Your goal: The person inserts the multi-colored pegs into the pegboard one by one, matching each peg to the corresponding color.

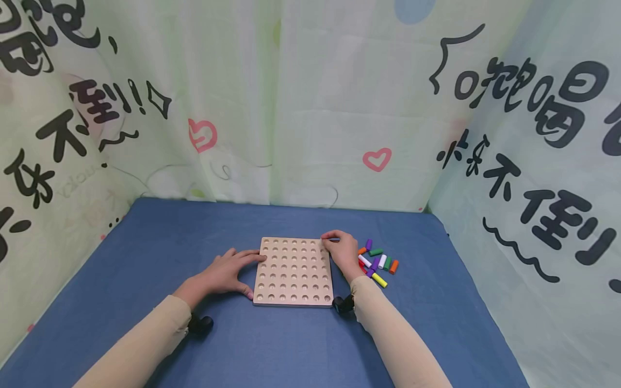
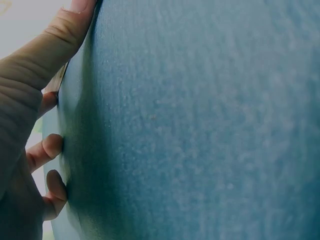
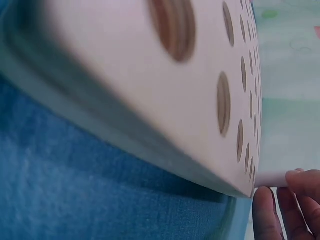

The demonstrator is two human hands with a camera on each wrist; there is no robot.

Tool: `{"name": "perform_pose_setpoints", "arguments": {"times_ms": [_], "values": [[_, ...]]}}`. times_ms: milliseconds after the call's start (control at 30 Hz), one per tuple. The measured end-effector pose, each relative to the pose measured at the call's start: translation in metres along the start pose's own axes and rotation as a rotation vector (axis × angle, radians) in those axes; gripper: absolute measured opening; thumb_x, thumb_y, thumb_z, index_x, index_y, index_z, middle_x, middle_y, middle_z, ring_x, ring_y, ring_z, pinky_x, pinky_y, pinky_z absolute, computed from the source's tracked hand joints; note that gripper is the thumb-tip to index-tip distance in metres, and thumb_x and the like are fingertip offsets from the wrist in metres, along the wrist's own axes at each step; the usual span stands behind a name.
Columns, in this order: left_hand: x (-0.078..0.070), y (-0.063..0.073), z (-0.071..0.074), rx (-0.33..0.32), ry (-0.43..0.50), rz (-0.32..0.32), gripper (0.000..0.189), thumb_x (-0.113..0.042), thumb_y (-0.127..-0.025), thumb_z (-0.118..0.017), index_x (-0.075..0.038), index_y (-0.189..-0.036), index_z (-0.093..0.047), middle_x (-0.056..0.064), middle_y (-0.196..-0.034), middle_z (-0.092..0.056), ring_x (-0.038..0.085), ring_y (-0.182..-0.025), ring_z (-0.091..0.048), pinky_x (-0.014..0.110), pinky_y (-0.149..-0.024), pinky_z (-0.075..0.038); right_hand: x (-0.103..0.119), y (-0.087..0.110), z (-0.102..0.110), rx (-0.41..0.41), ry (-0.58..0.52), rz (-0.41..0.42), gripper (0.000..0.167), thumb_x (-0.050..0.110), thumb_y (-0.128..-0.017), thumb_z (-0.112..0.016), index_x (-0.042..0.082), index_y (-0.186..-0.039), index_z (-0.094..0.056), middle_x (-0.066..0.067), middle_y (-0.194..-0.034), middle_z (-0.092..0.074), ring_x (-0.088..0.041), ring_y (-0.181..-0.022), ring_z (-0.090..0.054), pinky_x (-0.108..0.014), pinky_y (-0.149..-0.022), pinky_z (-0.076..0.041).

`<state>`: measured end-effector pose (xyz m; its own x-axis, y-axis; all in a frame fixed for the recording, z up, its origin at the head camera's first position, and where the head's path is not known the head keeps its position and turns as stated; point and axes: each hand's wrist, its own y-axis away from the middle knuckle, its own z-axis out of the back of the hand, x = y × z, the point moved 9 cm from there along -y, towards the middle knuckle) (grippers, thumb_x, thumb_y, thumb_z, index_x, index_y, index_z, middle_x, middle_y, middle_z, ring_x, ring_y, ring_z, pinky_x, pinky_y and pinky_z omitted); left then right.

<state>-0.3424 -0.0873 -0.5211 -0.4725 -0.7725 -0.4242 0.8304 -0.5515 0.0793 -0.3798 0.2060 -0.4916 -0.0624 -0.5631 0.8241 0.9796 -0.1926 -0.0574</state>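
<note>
A pale wooden pegboard [image 1: 293, 272] with rows of round holes lies flat on the blue cloth. My left hand [image 1: 220, 274] rests at its left side, forefinger on the edge and thumb near the front left corner; the other fingers spread loosely over the cloth. At the far right corner, my right hand [image 1: 343, 252] pinches a whitish peg [image 3: 272, 179] between thumb and fingers. In the right wrist view that peg stands up at the board's corner, its lower end right at the surface.
Right of the board lies a loose pile of coloured pegs, among them a yellow peg [image 1: 379, 280], an orange peg [image 1: 394, 267] and a green peg [image 1: 375, 251]. A printed curtain [image 1: 310, 108] rises behind the blue cloth [image 1: 271, 345] and along both sides.
</note>
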Motion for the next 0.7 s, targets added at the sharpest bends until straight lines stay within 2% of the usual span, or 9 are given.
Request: {"name": "perform_pose_setpoints", "arguments": {"times_ms": [267,467,700], "values": [[0.003,0.0,0.001,-0.006,0.013,-0.011,0.102,-0.061,-0.067,-0.089,-0.028,-0.155,-0.049,0.009,-0.164,-0.04,0.037,-0.127,-0.045,0.069,-0.098,-0.036,-0.003,-0.001,0.0,0.006,-0.023,-0.004,0.013,0.017,-0.098,-0.069,0.01,-0.106,-0.078,-0.011,-0.112,-0.075,-0.024,-0.093,-0.069,-0.026,-0.069,-0.047],[0.004,0.0,0.001,-0.003,0.009,-0.019,0.105,-0.063,-0.065,-0.089,-0.027,-0.155,-0.049,0.01,-0.164,-0.041,0.038,-0.127,-0.045,0.069,-0.097,-0.036,-0.006,-0.001,0.006,-0.005,0.016,-0.012,0.013,0.018,-0.098,-0.071,0.01,-0.107,-0.077,-0.012,-0.114,-0.073,-0.025,-0.093,-0.068,-0.029,-0.07,-0.048],[0.002,-0.002,-0.001,0.004,-0.002,-0.022,0.106,-0.067,-0.065,-0.088,-0.029,-0.156,-0.048,0.009,-0.164,-0.041,0.036,-0.126,-0.045,0.069,-0.096,-0.037,-0.012,0.001,0.022,-0.014,0.037,-0.011,0.015,0.019,-0.099,-0.07,0.008,-0.108,-0.076,-0.011,-0.111,-0.074,-0.026,-0.101,-0.07,-0.04,-0.084,-0.056]]}}
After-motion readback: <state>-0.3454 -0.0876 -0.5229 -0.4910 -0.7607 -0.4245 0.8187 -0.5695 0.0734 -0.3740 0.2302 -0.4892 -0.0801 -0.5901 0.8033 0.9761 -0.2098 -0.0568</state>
